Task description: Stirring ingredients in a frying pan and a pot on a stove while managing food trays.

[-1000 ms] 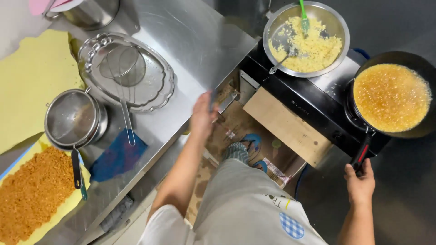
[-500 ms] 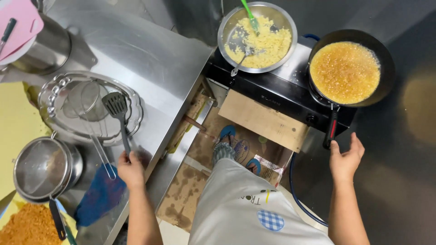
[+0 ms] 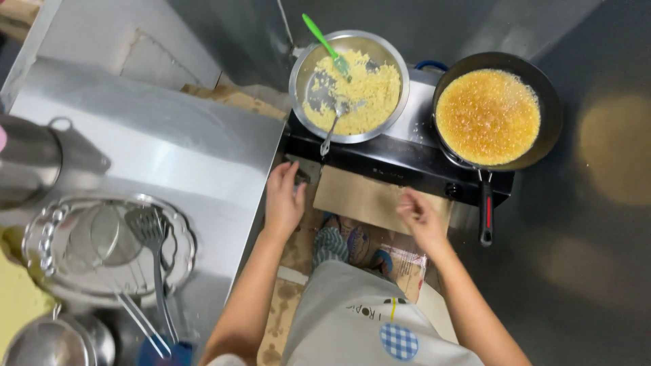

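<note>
My left hand hovers empty, fingers apart, by the edge of the steel counter, just below the black stove. My right hand is also empty and slightly blurred, in front of the stove over a brown cardboard sheet. A silver pan of yellow crumbly food with a green spatula and a metal spoon sits on the left burner. On the right burner a black frying pan holds bubbling golden oil, its handle pointing toward me.
A round metal tray on the counter carries a wire strainer and a slotted turner. A steel pot stands at far left and a lidded pot at bottom left. The floor to the right is grey.
My left hand left the slotted turner on the tray and moved right to the stove front. My right hand moved left away from the frying pan handle. The view shifted right.
</note>
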